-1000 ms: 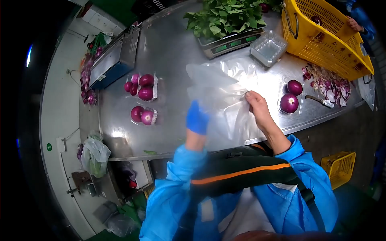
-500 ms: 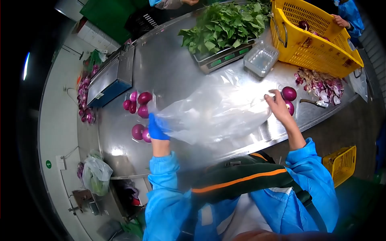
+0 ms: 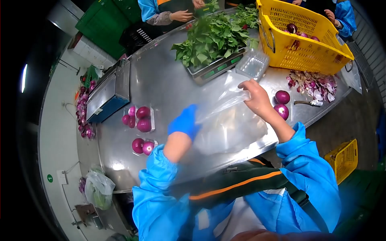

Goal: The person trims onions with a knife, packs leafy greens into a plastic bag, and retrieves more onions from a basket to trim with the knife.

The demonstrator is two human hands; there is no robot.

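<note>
A round green sign (image 3: 50, 178) on the wall (image 3: 56, 140) left of the table (image 3: 152, 80) bears a white 1. The yellow crate (image 3: 281, 48) on the table carries dark characters (image 3: 326, 56), too small to read.

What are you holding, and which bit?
The right hand holds clear plastic by its edge; the blue-gloved left hand is at its other side, too blurred to tell.

Clear plastic film (image 3: 228, 107), thin, creased, spread between both hands (image 3: 184, 122) (image 3: 257, 97)

Yellow crate (image 3: 307, 54), leafy greens (image 3: 211, 40), green bin (image 3: 99, 29)
</note>
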